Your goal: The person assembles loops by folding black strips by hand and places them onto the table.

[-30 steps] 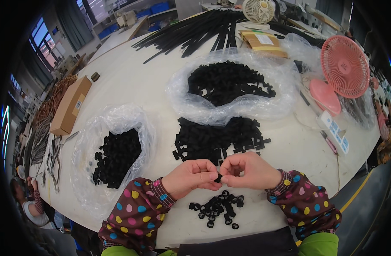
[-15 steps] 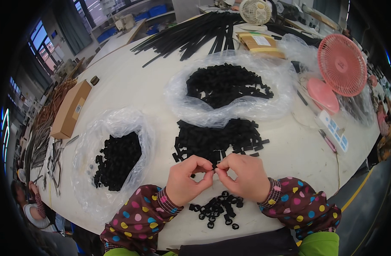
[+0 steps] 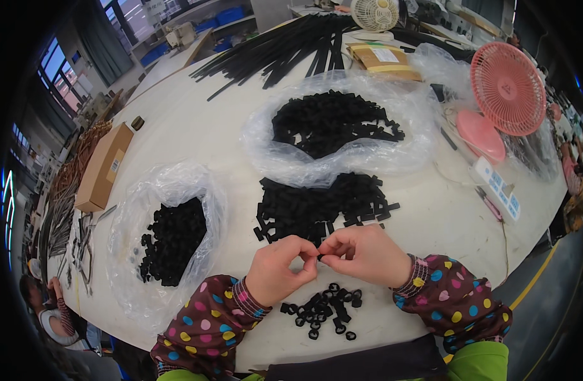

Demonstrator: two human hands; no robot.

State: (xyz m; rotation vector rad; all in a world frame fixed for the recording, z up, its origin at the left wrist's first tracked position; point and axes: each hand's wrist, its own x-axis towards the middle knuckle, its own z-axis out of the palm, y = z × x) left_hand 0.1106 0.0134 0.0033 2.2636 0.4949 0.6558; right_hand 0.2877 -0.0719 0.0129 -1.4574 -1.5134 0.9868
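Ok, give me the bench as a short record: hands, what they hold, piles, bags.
left hand: pinching a small black plastic part together with the right hand
right hand: fingertips meet the left at that part
near pile: small black ring-shaped pieces on the white table, just below the hands
far pile: loose black blocks beyond the hands
bags: clear plastic bag of black parts at left; larger clear bag further back

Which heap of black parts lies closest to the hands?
The small loose heap on the bare table just below the left hand and right hand; the other heaps are bigger and farther off, two in clear bags.
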